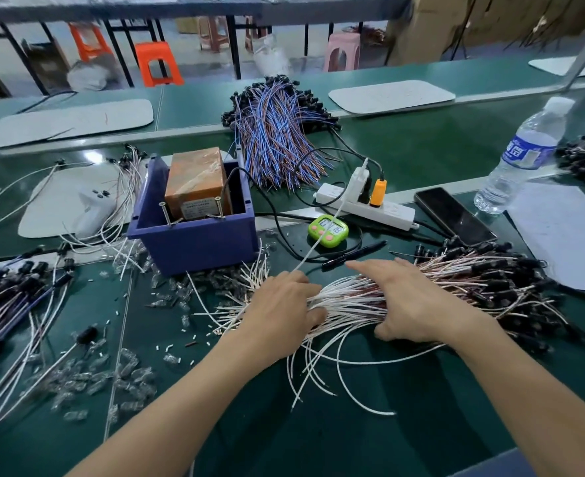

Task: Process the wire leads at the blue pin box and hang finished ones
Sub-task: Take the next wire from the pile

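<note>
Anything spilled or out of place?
Clear plastic pieces and white offcuts lie scattered on the green mat in front and left of the blue box. White leads stray loose from the bundle under the left hand and right hand.

Factory assembly bench (404, 149), heaped wire leads (353, 301)

Timer (328, 231) lies near power strip (370, 208), phone (453, 215), bottle (521, 156).
</note>
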The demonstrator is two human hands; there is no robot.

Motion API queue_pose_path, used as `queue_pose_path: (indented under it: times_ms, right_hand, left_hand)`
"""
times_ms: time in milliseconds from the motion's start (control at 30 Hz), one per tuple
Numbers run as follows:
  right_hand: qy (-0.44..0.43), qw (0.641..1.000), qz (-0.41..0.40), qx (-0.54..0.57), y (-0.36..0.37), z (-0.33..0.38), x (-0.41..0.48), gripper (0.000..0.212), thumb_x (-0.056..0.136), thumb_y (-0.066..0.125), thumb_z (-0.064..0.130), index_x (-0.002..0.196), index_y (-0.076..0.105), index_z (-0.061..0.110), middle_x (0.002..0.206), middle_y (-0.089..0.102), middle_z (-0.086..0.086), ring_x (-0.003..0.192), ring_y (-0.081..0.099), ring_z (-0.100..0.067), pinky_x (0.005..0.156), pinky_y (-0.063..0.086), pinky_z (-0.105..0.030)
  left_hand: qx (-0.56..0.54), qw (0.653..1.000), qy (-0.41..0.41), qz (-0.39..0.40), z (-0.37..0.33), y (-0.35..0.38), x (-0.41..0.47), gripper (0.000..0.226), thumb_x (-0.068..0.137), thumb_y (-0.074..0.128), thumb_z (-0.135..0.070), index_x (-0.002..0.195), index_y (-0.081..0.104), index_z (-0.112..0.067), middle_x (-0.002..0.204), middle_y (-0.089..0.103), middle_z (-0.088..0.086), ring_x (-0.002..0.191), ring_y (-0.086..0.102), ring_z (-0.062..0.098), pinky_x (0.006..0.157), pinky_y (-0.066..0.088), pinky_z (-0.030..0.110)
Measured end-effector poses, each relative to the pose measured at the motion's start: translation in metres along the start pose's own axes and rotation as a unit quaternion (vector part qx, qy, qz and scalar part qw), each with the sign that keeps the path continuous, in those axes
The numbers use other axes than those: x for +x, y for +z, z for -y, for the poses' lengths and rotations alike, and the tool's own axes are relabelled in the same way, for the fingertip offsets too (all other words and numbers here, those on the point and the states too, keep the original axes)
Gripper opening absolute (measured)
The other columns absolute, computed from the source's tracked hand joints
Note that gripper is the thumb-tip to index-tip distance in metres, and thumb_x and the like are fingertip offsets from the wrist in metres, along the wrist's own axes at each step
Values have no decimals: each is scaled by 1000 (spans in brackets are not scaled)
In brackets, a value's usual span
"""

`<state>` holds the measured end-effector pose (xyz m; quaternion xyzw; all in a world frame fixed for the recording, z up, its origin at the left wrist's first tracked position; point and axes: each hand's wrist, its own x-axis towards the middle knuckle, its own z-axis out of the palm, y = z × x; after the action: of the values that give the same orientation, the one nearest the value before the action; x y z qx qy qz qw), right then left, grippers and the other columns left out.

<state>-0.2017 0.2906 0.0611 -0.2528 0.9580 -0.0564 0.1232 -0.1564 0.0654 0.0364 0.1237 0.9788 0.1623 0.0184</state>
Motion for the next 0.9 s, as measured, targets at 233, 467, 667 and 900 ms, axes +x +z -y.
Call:
queue_pose_path:
  times_ms: [233,467,667,900]
  right_hand:
    - [54,989,-33,133,2,-14,-7,96,68,90,40,151,42,46,147,56,7,133,50,-14,113,35,-23]
    - [50,986,-111,115,3,-23,-26,97,69,80,68,153,38,43,157,43,8,140,13,12,123,-1,-29]
    - [172,953,-241,71,-24,-60,-50,53,89,74,32,140,59,33,142,59,-7,136,44,-27,121,24,-43]
    - [194,965,-145,99,-42,-83,-58,41,88,76,12,113,75,45,116,74,-2,87,65,-14,95,48,-23]
  left_hand:
    - [-98,995,-14,-25,10,5,-10,60,89,65,-64,142,59,-37,138,62,-19,125,54,6,108,40,31]
    - [-145,986,-75,-33,11,-2,-8,44,86,73,-60,127,70,-43,116,76,-14,99,68,3,95,53,28]
    - [-128,988,-62,-67,6,0,-8,43,86,75,-52,126,72,-39,117,76,-16,104,68,8,94,50,27]
    - [-68,995,14,-78,-19,0,15,66,83,69,-58,145,57,-36,163,37,-16,152,28,5,120,19,29]
